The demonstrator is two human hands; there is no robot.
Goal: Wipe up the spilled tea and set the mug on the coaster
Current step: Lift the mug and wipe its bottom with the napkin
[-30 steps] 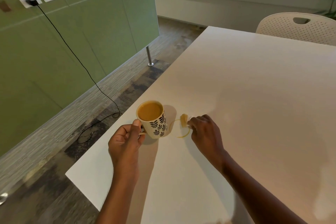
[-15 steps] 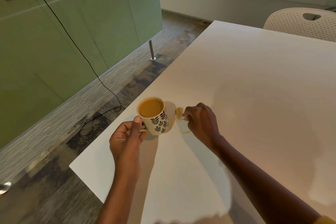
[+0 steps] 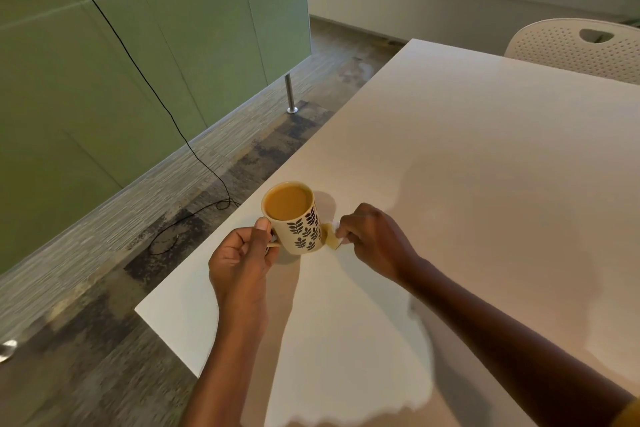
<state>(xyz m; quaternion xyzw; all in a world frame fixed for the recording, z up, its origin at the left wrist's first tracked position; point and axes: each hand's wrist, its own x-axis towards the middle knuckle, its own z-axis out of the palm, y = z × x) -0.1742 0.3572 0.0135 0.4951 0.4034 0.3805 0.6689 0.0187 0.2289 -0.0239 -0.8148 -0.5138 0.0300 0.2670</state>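
Note:
A cream mug with a dark leaf pattern, nearly full of milky tea, is held just above the white table near its left corner. My left hand grips its handle, thumb on top. My right hand pinches a small tea-stained wad of tissue and presses it on the table right beside the mug's base. No tea ring shows on the table; the mug and tissue may cover part of it. No coaster is in view.
A white perforated chair stands at the table's far right. A green partition wall runs along the left, with a black cable trailing from a socket down to the floor. The table's edge and corner lie just left of my left hand.
My right hand has swept the tissue leftward over the curved tea ring up to the mug's base; the ring no longer shows. The mug has barely moved in my left hand.

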